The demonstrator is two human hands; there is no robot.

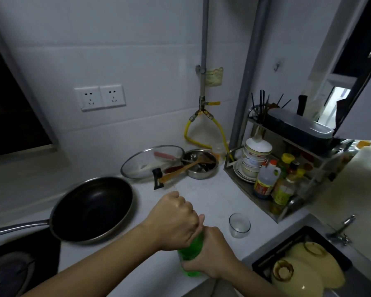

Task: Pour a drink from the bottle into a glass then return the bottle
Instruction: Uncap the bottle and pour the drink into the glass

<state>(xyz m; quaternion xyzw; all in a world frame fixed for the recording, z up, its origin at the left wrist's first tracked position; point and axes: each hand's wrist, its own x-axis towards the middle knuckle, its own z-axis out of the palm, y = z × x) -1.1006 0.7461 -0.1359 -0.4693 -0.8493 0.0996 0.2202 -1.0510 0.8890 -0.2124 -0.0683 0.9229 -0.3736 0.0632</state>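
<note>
A green plastic bottle stands upright near the front edge of the white counter. My right hand is wrapped around its body. My left hand is closed in a fist over the bottle's top, which hides the cap and neck. A clear, short drinking glass stands upright on the counter to the right of the bottle, a hand's width away. I cannot tell whether the glass holds any liquid.
A black frying pan sits on the stove at left. Behind lie a glass lid and a steel bowl with a wooden spatula. A rack of bottles and dishes stands at right; the sink holds yellow bowls.
</note>
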